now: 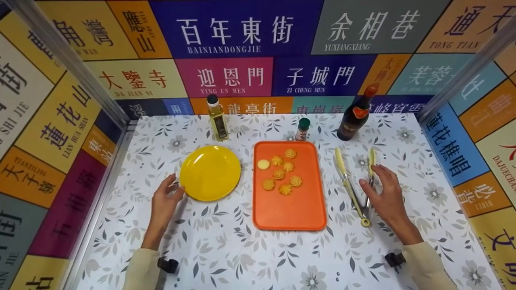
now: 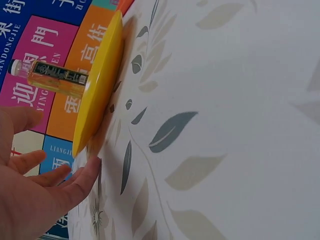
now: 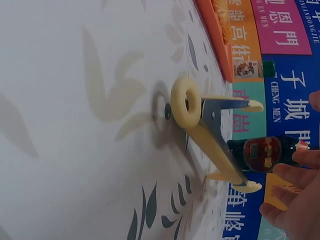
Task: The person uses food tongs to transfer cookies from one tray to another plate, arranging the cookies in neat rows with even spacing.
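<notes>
Beside the left edge of a round yellow plate [image 1: 210, 173] is my left hand [image 1: 164, 199], its fingers relaxed and holding nothing. In the left wrist view, the left hand [image 2: 47, 177] lies just short of the plate [image 2: 102, 85]. My right hand [image 1: 388, 197] hovers by the right arm of the spread tongs [image 1: 348, 187], with loose fingers. The right wrist view has the right hand [image 3: 297, 200] apart from the tongs [image 3: 215, 142]. Between the hands, an orange tray [image 1: 288, 215] bears several piped cookies [image 1: 295, 181], mostly swirled, on its far half.
Behind the plate stands an oil bottle [image 1: 218, 121] with a dark cap. A small green-capped jar [image 1: 302, 131] stands behind the tray, and a dark red-topped bottle [image 1: 354, 119] to its right. Printed panels [image 1: 238, 76] border the leaf-patterned tabletop [image 1: 225, 245].
</notes>
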Demonstrator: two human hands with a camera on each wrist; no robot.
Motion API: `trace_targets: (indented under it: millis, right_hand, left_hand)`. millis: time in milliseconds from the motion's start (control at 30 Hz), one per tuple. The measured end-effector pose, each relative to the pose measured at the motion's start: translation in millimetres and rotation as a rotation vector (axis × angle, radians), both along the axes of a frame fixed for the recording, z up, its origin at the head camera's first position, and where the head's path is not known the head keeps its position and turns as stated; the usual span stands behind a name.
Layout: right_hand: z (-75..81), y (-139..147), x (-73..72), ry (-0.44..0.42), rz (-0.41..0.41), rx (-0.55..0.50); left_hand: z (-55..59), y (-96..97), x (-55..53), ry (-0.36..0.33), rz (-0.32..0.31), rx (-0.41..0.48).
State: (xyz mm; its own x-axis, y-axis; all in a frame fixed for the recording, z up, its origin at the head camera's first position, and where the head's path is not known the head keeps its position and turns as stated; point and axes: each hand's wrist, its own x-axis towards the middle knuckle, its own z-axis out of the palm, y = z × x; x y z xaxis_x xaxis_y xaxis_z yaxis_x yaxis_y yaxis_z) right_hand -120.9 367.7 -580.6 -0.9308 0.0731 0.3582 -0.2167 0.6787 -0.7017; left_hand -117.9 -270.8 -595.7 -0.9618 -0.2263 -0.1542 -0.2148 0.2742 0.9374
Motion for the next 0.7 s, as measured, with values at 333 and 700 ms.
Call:
trace_targets:
  millis: [333,700]
  right_hand:
    - [-0.1,-11,7.4,-0.006,-0.012,-0.022]
    - [-5.1,-8,12.4,-0.044,-0.024,-0.022]
  left_hand:
    - [1.0,4.1,3.5,-0.072,0.016,0.195]
    - [-2.6,6.7,5.4,-0.100,0.006,0.322]
